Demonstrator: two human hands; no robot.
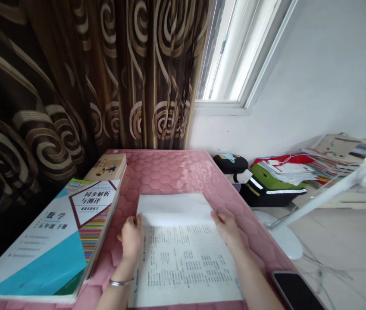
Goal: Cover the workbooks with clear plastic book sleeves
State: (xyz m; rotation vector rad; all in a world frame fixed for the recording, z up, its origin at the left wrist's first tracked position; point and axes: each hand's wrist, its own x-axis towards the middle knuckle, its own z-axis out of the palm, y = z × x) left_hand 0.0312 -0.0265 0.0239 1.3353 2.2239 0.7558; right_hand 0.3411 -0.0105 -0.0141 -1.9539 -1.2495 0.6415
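An open booklet (186, 267) lies on the pink quilted tabletop in front of me, its lower page covered in dense printed text. The upper part of it is plain white and meets the printed part along a crosswise line. My left hand (131, 237), with a silver bangle on the wrist, is closed on the left edge. On the opposite edge, my right hand (224, 224) pinches the paper between thumb and fingers. Some of the fingertips are hidden behind or under the pages.
A stack of books (50, 241) with a blue and white cover sits on the left. A phone (295, 290) rests at the table's near right edge. Beyond the right side stand a white fan or lamp base (283, 241) and a black and green bag (267, 189). A patterned curtain (105, 77) hangs behind.
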